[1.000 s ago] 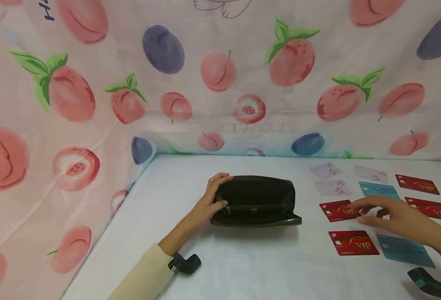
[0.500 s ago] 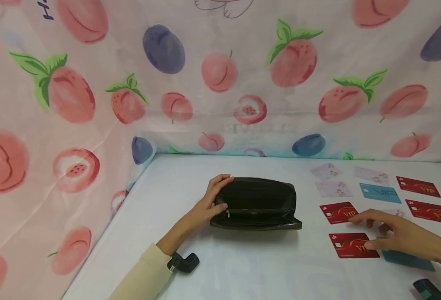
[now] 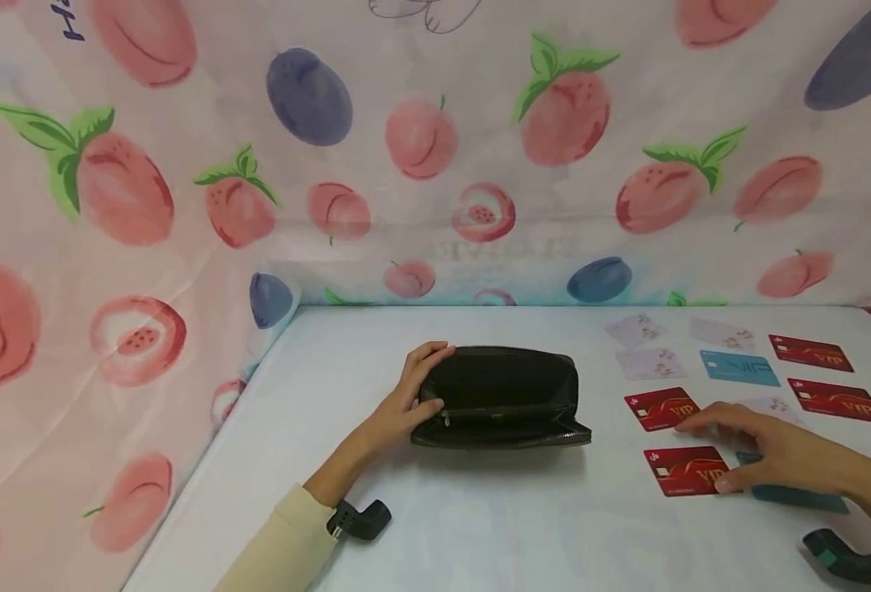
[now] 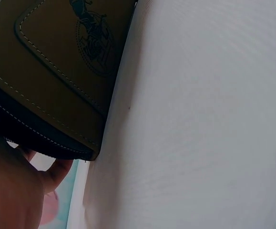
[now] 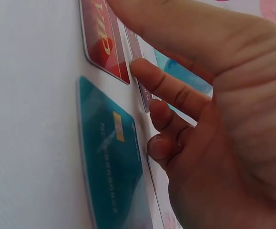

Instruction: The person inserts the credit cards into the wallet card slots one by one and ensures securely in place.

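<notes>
My left hand (image 3: 405,411) grips the left end of a dark zip wallet (image 3: 502,386), its thumb inside the mouth and fingers behind. The wallet stands unzipped, its dark lining showing; the left wrist view shows its brown stitched outside (image 4: 56,62). On the right, my right hand (image 3: 783,452) hovers low over the cards with fingers loosely bent. Its thumb tip lies at the right edge of a red VIP card (image 3: 683,471). The index fingertip is by the corner of another red VIP card (image 3: 657,409). Under the palm lies a blue card (image 5: 109,148), partly hidden.
Beyond the right hand lie a blue VIP card (image 3: 738,367), red VIP cards (image 3: 813,353) and several pale pink cards (image 3: 650,363). A white cloth (image 3: 479,526) covers the table. Fruit-printed fabric (image 3: 420,214) hangs behind and at the left.
My right hand has come down from the upper red card toward the lower one, its thumb now at that card's edge. The left hand still holds the wallet; the head view shifted slightly.
</notes>
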Demonstrator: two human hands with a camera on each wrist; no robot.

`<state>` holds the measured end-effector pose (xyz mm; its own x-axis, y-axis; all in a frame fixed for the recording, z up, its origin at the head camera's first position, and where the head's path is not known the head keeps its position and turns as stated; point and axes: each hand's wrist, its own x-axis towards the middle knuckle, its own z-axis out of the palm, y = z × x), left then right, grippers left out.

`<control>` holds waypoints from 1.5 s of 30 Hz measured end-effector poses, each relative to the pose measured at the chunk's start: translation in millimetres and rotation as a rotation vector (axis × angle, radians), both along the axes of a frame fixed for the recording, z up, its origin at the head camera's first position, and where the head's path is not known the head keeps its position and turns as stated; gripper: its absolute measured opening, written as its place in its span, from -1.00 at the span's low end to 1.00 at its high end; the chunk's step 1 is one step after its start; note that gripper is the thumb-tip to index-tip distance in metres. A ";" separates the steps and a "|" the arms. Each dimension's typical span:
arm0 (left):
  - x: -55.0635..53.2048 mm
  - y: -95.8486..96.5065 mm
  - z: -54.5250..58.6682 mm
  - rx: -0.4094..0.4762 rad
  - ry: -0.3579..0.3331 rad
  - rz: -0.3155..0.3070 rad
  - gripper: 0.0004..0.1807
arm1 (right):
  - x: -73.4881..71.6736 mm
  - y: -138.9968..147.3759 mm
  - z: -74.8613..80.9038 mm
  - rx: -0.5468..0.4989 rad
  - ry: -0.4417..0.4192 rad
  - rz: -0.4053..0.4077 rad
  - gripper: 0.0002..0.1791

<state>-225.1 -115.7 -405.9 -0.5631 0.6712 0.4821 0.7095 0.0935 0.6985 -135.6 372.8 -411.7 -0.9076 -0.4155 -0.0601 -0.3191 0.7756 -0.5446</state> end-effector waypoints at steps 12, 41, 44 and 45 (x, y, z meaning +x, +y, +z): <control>-0.6 -2.0 0.3 0.015 0.035 0.005 -0.29 | 0.9 -8.0 4.5 0.029 -0.033 -0.031 -0.30; 0.2 -3.1 -4.5 -0.002 -0.009 0.011 -0.30 | 0.6 -11.3 2.9 0.056 -0.060 -0.062 -0.30; -0.6 -2.0 -4.6 0.000 -0.006 0.003 -0.29 | 1.1 -11.1 2.3 0.056 -0.058 -0.058 -0.31; -0.7 -1.6 -4.6 0.000 -0.008 0.001 -0.29 | 1.5 -10.9 2.1 0.056 -0.059 -0.059 -0.31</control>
